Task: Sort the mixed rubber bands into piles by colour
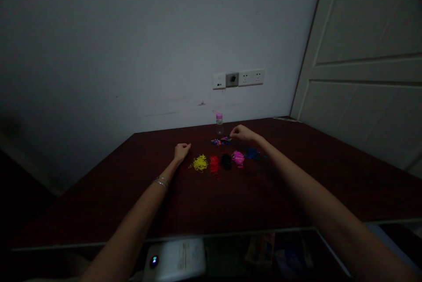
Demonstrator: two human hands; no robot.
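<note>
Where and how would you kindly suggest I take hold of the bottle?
The bottle is probably best gripped around its clear body, from the right: it stands upright, the right hand is nearer, and the mixed pile lies in front.

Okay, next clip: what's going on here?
A person's right hand is at the mixed-colour pile, near the bottle; whether it pinches anything is too small to tell. The left hand, loosely curled, is near the yellow pile. Rightward from that, on the dark table, lie a red pile, a black pile, a pink pile and a blue pile.
</note>
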